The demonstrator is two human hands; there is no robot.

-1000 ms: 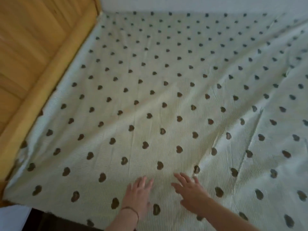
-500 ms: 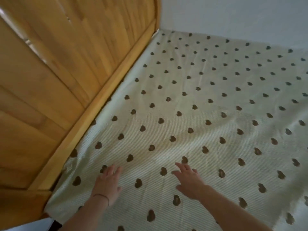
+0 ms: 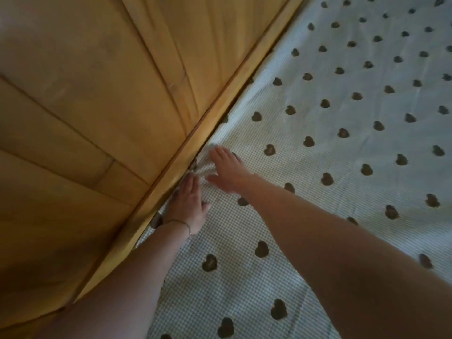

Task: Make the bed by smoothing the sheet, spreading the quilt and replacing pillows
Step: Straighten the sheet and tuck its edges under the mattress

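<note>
Wooden headboard [image 3: 102, 113] of honey-coloured planks across the left, with a rail [image 3: 220, 111] running diagonally beside the mattress. Pale checked sheet [image 3: 342, 133] with dark heart prints spread over the bed to the right, bunched into small wrinkles right against the rail. Left hand [image 3: 189, 204] flat on the sheet beside the rail, fingers straight and close together, a thin bracelet [image 3: 181, 223] at the wrist. Right hand [image 3: 228, 171] just beyond it, palm down on the wrinkled edge, fingers extended and slightly spread, gripping nothing. Both forearms reaching in from the lower edge.
</note>
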